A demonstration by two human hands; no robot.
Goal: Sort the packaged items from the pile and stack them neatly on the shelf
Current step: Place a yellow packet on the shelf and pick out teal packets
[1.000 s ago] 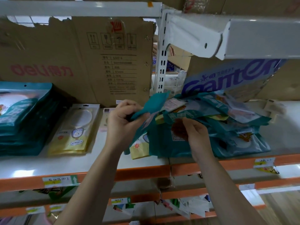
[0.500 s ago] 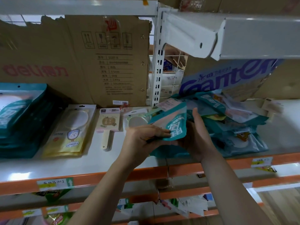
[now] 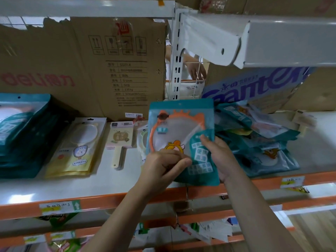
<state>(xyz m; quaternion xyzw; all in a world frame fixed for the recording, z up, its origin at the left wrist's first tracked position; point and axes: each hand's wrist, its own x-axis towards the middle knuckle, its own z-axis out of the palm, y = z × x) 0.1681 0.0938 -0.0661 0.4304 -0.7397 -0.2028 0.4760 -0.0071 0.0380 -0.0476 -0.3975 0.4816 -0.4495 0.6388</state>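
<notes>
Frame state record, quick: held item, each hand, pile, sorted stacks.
held item: teal package, upright, front toward camera
left hand: pinches its lower left edge
right hand: grips its lower right edge, thumb on front
pile: jumbled teal packages, right of the hands
sorted stacks: teal stack far left on shelf; yellow packs beside it

Your bare left forearm [image 3: 125, 215] and right forearm [image 3: 252, 215] rise from the bottom edge and lean toward each other, hands nearly level. Your left hand [image 3: 163, 168] is curled, knuckles up, its thumb pinching the lower left part of the teal packet [image 3: 180, 124]. Your right hand [image 3: 222, 157] grips the packet's right side, thumb laid on the front, the other fingers hidden behind it. The hands sit just apart.
</notes>
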